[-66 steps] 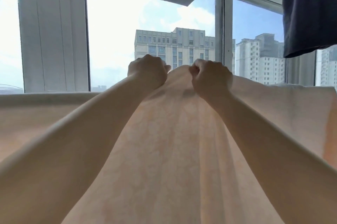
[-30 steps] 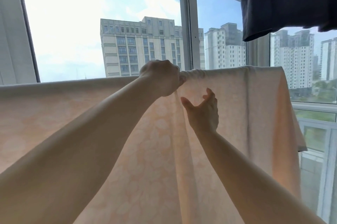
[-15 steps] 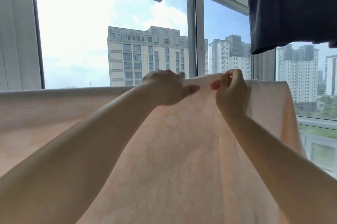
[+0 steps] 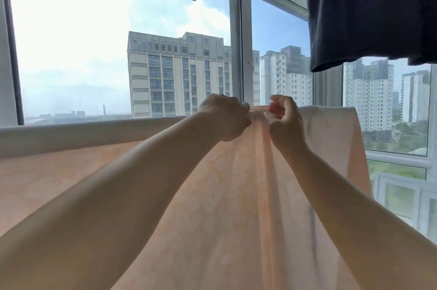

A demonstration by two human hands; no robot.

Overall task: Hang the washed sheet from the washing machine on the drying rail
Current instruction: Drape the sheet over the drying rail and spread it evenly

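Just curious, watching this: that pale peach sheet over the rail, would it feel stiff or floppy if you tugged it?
Probably floppy: the sheet falls in soft vertical folds below the left hand and right hand. Likely thin and light, since daylight glows through it. It may slide easily along the top, as it bunches between both hands.

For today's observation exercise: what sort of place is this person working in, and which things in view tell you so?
Probably an enclosed high-rise balcony used for drying laundry: tall windows overlook apartment towers, a dark garment hangs overhead, and a peach sheet is draped along the window line.
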